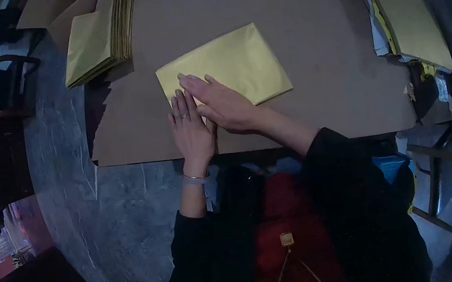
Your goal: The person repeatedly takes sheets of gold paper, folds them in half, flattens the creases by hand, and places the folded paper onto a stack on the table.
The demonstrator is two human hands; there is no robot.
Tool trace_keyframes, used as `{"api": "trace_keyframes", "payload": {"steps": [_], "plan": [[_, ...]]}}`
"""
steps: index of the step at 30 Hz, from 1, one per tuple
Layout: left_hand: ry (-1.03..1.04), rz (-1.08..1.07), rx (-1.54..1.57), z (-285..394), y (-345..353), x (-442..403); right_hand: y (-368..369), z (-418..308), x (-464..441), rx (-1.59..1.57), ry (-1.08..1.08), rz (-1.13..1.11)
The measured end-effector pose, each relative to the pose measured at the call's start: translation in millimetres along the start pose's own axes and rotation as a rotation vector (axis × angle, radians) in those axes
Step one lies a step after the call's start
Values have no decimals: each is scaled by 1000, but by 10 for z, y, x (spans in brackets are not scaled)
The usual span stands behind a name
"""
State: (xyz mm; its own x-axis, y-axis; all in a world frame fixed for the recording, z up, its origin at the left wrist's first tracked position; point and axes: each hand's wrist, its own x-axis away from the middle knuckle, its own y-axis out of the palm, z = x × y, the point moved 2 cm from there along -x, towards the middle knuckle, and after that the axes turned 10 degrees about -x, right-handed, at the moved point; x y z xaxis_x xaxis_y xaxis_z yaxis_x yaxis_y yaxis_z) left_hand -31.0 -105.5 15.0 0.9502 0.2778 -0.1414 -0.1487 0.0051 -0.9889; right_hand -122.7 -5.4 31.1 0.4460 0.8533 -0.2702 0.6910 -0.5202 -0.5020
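A yellow folded paper [242, 59] lies flat and slightly turned on the brown cardboard tabletop. My left hand [193, 131] rests at its near left corner, fingers stretched out, with a ring and a bracelet on it. My right hand [223, 102] lies flat across the paper's lower left part, fingertips pointing up and left. Both hands are open and nearly touch each other. They cover the paper's near left edge. Whether a fold lies under the palms cannot be seen.
A stack of folded yellow papers [91, 47] stands at the table's upper left edge. Large yellow sheets [401, 1] are piled along the right side. The cardboard surface [328, 105] ends just in front of my body. A dark chair [2, 90] is at the far left.
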Motion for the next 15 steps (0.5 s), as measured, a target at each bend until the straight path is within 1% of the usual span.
{"api": "trace_keyframes", "payload": {"steps": [1, 4, 6, 8, 10, 12, 13, 14, 15], "plan": [[-8, 19, -23, 1, 20, 1, -110, 21, 75, 27, 4, -10], [-31, 23, -15, 22, 3, -4, -387, 105, 287, 37, 14, 68], [-25, 26, -37, 23, -1, 1, -545, 175, 378, 1, 52, 65], [-11, 42, -48, 4, 28, 5, -661, 240, 458, -12, 83, 116], [-16, 40, -22, 3, 19, 4, -734, 194, 498, -35, 76, 112], [-19, 47, -54, 14, 3, 11, -751, 160, 517, -88, 161, 142], [-19, 41, -45, 11, 5, 11, -754, 177, 515, -209, 152, 170], [-20, 35, -37, 7, 8, 10, -767, 205, 523, -208, 146, 168], [-30, 30, -36, 14, 2, 4, -783, 249, 540, 15, 177, 82]]}}
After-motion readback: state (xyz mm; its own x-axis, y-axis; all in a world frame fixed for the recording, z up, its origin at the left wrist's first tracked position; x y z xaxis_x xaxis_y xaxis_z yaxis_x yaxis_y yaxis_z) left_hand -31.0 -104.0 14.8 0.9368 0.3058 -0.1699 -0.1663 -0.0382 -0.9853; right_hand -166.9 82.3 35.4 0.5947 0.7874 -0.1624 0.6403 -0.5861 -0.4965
